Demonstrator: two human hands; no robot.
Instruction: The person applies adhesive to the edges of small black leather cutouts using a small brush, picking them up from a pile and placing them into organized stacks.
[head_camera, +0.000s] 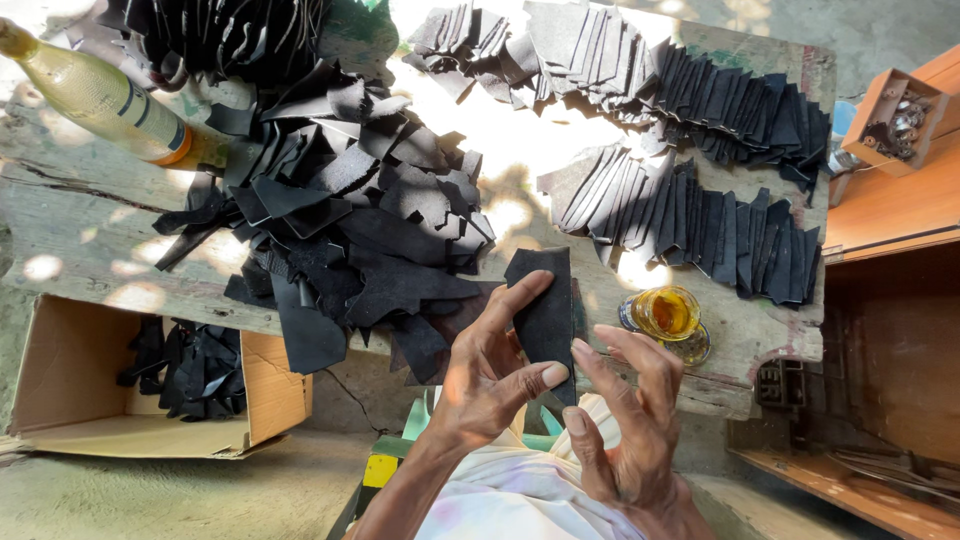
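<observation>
While the left hand (485, 375) pinches a flat black leather piece (545, 315) between thumb and fingers at the near edge of a weathered wooden workbench (80, 225), the right hand (625, 420) hovers just beside it, fingers spread and holding nothing. A loose heap of black leather offcuts (350, 210) lies to the left, neat fanned rows of cut pieces (690, 220) to the right, a small tin of amber glue (665, 315) close by. Handling one piece seems the step in hand; anything further likely calls for a steady two-handed hold
</observation>
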